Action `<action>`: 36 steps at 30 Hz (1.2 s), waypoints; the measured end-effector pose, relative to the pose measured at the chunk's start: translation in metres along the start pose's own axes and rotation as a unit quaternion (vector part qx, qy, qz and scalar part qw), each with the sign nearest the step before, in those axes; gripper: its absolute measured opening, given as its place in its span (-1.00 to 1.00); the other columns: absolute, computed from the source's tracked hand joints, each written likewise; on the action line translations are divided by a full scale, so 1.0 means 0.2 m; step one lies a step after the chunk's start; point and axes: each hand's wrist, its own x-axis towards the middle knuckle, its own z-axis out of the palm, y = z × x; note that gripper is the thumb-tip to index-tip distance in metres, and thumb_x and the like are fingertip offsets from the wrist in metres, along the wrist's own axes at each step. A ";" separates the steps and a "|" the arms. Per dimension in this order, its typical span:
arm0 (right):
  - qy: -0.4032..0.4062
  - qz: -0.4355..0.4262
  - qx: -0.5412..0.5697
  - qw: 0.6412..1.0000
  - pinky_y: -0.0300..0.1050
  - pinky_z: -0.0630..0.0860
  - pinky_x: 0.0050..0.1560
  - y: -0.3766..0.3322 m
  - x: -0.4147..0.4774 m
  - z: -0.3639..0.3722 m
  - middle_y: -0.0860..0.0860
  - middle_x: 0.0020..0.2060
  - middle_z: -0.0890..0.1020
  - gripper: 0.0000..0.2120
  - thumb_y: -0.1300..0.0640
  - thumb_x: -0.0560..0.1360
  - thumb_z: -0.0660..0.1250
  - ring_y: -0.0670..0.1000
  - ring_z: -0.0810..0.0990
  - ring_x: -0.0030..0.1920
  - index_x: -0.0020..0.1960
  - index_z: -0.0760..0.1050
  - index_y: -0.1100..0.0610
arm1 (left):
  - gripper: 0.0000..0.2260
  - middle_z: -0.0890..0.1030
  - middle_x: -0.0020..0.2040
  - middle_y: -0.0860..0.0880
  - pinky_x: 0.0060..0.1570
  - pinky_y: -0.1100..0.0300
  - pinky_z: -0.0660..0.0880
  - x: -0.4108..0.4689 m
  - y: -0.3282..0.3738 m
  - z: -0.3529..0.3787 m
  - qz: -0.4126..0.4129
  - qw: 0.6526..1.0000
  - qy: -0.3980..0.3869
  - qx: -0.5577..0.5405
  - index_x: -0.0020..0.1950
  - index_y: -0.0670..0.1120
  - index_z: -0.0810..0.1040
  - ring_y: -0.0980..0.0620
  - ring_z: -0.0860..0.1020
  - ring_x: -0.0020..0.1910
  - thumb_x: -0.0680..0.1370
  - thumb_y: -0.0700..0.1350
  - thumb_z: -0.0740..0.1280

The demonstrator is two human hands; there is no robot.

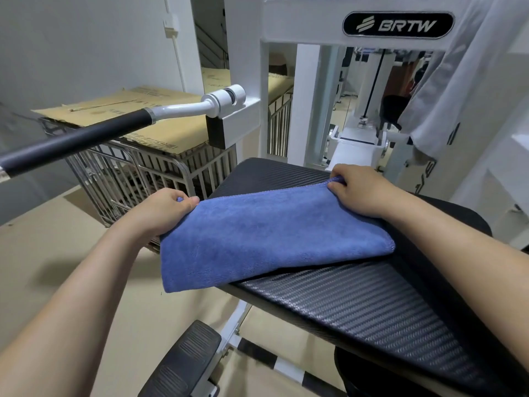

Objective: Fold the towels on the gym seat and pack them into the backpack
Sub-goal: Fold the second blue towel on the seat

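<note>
A blue towel, folded over once, lies across the left side of the black textured gym seat, and its near left part hangs over the seat's edge. My left hand pinches the towel's far left corner. My right hand pinches its far right corner, close to the seat's back edge. A dark rounded shape shows below the seat at the bottom right; I cannot tell whether it is the backpack.
A black-gripped handle bar of the white machine frame reaches out at the left. Behind it stands a metal cage topped with cardboard. A grey cloth hangs at the right. A black footplate lies below.
</note>
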 end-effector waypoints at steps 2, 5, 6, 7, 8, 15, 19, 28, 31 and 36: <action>0.036 0.016 0.025 0.999 -0.12 0.27 -0.15 0.00 -0.01 0.02 0.02 -0.18 0.51 -0.90 0.08 0.56 0.22 0.09 0.45 -0.10 -0.10 0.42 0.08 | -0.66 0.57 -0.32 -0.06 -0.31 0.15 0.37 0.01 -0.02 0.02 0.028 0.999 0.043 0.009 -0.20 -0.16 0.55 -0.02 0.50 -0.31 0.59 0.09 0.26; 0.093 0.032 0.042 0.994 -0.12 0.29 -0.19 0.00 -0.04 0.05 0.01 -0.24 0.52 -0.93 0.06 0.51 0.26 0.12 0.49 -0.12 -0.12 0.44 0.05 | -0.70 0.55 -0.33 -0.04 -0.37 0.17 0.34 -0.01 -0.08 0.06 0.048 0.994 0.041 -0.087 -0.17 -0.13 0.54 0.00 0.47 -0.37 0.59 0.08 0.28; 0.099 0.033 0.030 0.994 -0.10 0.32 -0.18 0.00 -0.05 0.06 0.02 -0.22 0.53 -0.92 0.04 0.51 0.26 0.14 0.51 -0.10 -0.09 0.45 0.04 | -0.70 0.54 -0.34 -0.03 -0.38 0.19 0.34 -0.02 -0.10 0.07 0.047 0.988 0.027 -0.142 -0.17 -0.13 0.54 0.01 0.46 -0.39 0.58 0.08 0.29; 0.097 0.035 0.010 0.995 -0.07 0.37 -0.15 0.01 -0.05 0.05 0.04 -0.15 0.54 -0.88 -0.01 0.51 0.27 0.15 0.52 -0.06 -0.03 0.46 0.03 | -0.72 0.55 -0.34 -0.03 -0.38 0.19 0.35 -0.02 -0.11 0.08 0.047 0.981 0.023 -0.189 -0.17 -0.14 0.55 0.01 0.46 -0.39 0.57 0.07 0.31; 0.083 0.038 -0.006 0.996 -0.04 0.42 -0.09 0.01 -0.06 0.04 0.07 -0.07 0.55 -0.81 -0.05 0.51 0.28 0.16 0.53 -0.01 0.05 0.49 0.02 | -0.73 0.57 -0.33 -0.03 -0.36 0.19 0.36 -0.03 -0.13 0.09 0.050 0.973 0.030 -0.225 -0.17 -0.15 0.56 0.01 0.47 -0.38 0.55 0.05 0.34; -0.099 0.096 0.014 0.990 -0.14 0.39 0.00 0.03 -0.02 -0.15 0.04 -0.01 0.55 -0.58 0.01 0.43 0.47 0.07 0.52 -0.01 0.22 0.50 0.13 | -0.57 0.57 -0.35 -0.01 -0.46 0.26 0.40 -0.04 -0.14 0.04 0.040 0.934 -0.034 -0.354 -0.26 -0.04 0.51 0.05 0.51 -0.45 0.11 0.13 0.63; -0.139 0.075 -0.055 0.986 -0.10 0.42 -0.02 -0.02 0.04 -0.18 0.05 0.01 0.55 -0.72 0.05 0.43 0.46 0.10 0.50 -0.01 0.05 0.46 0.11 | -0.78 0.54 -0.32 -0.08 -0.53 0.27 0.39 -0.06 -0.08 -0.03 0.087 0.958 -0.073 -0.265 -0.22 -0.05 0.52 0.06 0.51 -0.43 0.34 -0.17 0.55; -0.120 0.038 -0.155 0.980 -0.19 0.45 -0.44 -0.13 0.29 -0.33 0.16 -0.21 0.60 -0.86 0.32 0.37 0.31 0.11 0.52 -0.35 -0.07 0.47 0.30 | -0.82 0.52 -0.19 -0.12 -0.38 0.18 0.29 -0.26 0.16 0.04 0.123 0.937 -0.059 -0.322 -0.11 -0.01 0.47 -0.02 0.45 -0.28 0.55 -0.30 0.31; 0.074 -0.036 -0.202 0.976 0.04 0.52 -0.11 -0.23 0.48 -0.32 0.24 0.02 0.56 -0.78 0.25 0.43 0.30 0.25 0.55 -0.02 0.07 0.44 0.24 | -0.79 0.50 -0.31 -0.04 -0.50 0.28 0.23 -0.38 0.30 0.15 0.072 0.854 -0.066 -0.511 -0.14 -0.04 0.55 0.06 0.38 -0.45 0.54 -0.33 0.27; 0.065 -0.192 -0.069 0.977 0.05 0.45 0.17 -0.42 0.35 -0.12 0.13 0.17 0.46 -0.48 0.07 0.45 0.37 0.15 0.44 0.19 0.38 0.32 0.02 | -0.87 0.52 -0.29 0.06 -0.50 0.30 0.39 -0.49 0.24 0.28 0.044 0.902 0.013 -0.429 -0.14 -0.07 0.64 0.13 0.42 -0.39 0.51 -0.27 0.34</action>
